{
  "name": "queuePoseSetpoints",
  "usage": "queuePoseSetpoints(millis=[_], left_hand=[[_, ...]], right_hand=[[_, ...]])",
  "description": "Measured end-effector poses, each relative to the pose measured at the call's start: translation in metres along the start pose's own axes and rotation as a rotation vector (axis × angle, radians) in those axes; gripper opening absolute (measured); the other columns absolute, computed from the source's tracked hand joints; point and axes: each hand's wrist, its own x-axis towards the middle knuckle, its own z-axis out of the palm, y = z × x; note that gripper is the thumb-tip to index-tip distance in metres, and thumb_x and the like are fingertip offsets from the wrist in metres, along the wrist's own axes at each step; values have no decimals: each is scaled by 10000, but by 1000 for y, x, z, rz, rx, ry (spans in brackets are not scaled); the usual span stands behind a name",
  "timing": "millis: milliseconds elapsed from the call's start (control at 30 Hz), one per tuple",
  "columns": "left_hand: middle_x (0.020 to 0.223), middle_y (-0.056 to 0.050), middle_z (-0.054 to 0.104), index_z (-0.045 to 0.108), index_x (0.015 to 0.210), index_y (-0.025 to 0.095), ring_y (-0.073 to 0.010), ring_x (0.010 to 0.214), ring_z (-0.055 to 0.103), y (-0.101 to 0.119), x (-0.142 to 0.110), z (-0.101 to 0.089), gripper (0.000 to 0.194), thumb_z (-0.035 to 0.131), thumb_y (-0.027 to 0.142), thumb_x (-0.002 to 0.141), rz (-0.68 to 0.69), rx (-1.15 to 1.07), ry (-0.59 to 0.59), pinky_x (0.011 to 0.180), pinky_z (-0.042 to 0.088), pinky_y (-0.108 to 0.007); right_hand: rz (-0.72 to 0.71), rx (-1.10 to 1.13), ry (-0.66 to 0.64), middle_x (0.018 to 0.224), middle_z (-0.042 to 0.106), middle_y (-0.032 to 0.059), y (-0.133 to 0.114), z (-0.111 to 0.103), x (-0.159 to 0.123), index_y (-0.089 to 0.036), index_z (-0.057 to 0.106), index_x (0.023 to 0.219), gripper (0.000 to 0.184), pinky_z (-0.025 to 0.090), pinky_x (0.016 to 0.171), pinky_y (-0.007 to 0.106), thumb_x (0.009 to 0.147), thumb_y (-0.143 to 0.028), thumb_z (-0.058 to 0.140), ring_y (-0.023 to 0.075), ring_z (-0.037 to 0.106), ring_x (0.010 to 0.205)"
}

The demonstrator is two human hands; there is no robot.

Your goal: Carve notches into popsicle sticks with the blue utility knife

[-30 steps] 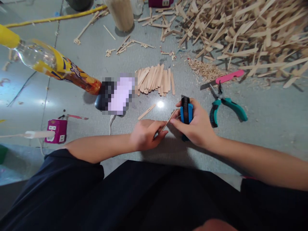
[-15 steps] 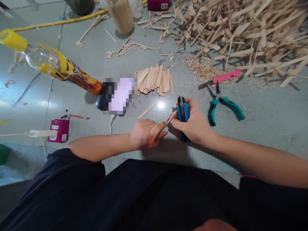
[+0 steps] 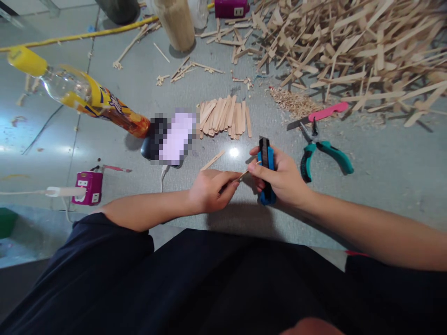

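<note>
My left hand (image 3: 215, 190) pinches one end of a thin wooden stick (image 3: 244, 174), seen nearly edge-on. The stick's other end meets the thumb of my right hand (image 3: 277, 174). Wrapped in that right hand is a blue and black utility knife (image 3: 267, 160), its tip pointing away from me. Just beyond my left hand, a single wooden stick (image 3: 213, 159) with a slot in it lies on the table. Farther out sits a row of flat wooden sticks (image 3: 223, 116), packed side by side.
Teal-handled pliers (image 3: 326, 146) and a pink-handled folding blade (image 3: 328, 111) lie to the right, near wood shavings (image 3: 296, 101). A large heap of sticks (image 3: 349, 51) fills the far right. On the left are a phone (image 3: 177, 137), a yellow-capped bottle (image 3: 101, 100) and a purple power adapter (image 3: 89, 186).
The utility knife has tilted and its body shows more fully in my right hand. My right thumb now presses against the stick's far end, and the stick lies flatter.
</note>
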Motion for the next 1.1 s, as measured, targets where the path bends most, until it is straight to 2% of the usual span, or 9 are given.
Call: queuePoseSetpoints(millis=[133, 200, 233, 333, 433, 500, 600, 800, 1100], left_hand=[[931, -54, 906, 820, 1328, 164, -182, 726, 846, 8, 11, -16, 322, 582, 366, 1250, 11, 75, -164, 692, 644, -311], [1009, -78, 920, 828, 1329, 187, -205, 791, 860, 5, 22, -40, 429, 576, 525, 1254, -10, 198, -226, 718, 644, -333], [1099, -95, 930, 809, 1408, 187, -206, 813, 853, -1, 27, -56, 482, 600, 587, 1236, -84, 244, -216, 762, 658, -350], [1157, -52, 927, 694, 1632, 240, -219, 840, 795, -38, 38, -108, 700, 710, 731, 1134, -239, 370, -147, 842, 667, -427], [1359, -58, 909, 619, 1687, 260, -311, 1151, 776, -87, 36, -139, 858, 691, 863, 1082, -269, 480, -97, 1109, 642, -594], [1522, -84, 859, 538, 1748, 250, -367, 1365, 714, -113, 29, -144, 970, 678, 918, 1059, -278, 484, -117, 1243, 568, -676], [1567, -97, 837, 499, 1775, 259, -392, 1433, 674, -131, 19, -138, 1049, 665, 972, 1024, -267, 455, -122, 1282, 516, -718], [1476, -88, 867, 477, 1825, 343, -425, 1403, 702, -134, 8, -136, 1045, 718, 945, 1006, -280, 434, -139, 1265, 503, -701], [1432, -11, 873, 421, 1861, 341, -344, 1279, 683, -137, -2, -145, 924, 713, 784, 1105, -189, 475, -141, 1207, 508, -655]], right_hand=[[31, 48, 20, 686, 614, -119, -1, -2, 2, -290, 637, 1126, 506, 471, 468, 309, 772, -315, 998, 116, 507, 483], [27, 67, 32, 701, 606, -124, -2, -3, 3, -303, 619, 1122, 501, 475, 484, 310, 777, -311, 981, 112, 505, 493], [23, 72, 34, 720, 614, -124, -2, -3, 3, -307, 610, 1125, 503, 475, 491, 308, 779, -318, 974, 107, 504, 496], [10, 76, 12, 736, 621, -131, 3, -3, 4, -312, 597, 1128, 490, 467, 495, 303, 797, -338, 956, 98, 494, 488], [-11, 61, -28, 706, 617, -135, 11, -5, 5, -308, 605, 1117, 464, 457, 489, 300, 814, -316, 958, 101, 495, 477], [-26, 53, -53, 709, 633, -127, 16, -6, 5, -298, 626, 1118, 429, 454, 487, 300, 838, -290, 951, 104, 507, 478], [-45, 41, -78, 740, 663, -111, 19, -8, 4, -282, 654, 1139, 381, 461, 499, 301, 885, -278, 937, 106, 538, 493], [-43, -20, -71, 745, 649, -101, 16, -11, 3, -272, 657, 1143, 339, 487, 519, 307, 944, -308, 929, 116, 571, 514], [-35, -114, -71, 793, 663, -93, 19, -17, 2, -285, 664, 1191, 324, 521, 530, 315, 998, -337, 919, 125, 598, 534]])
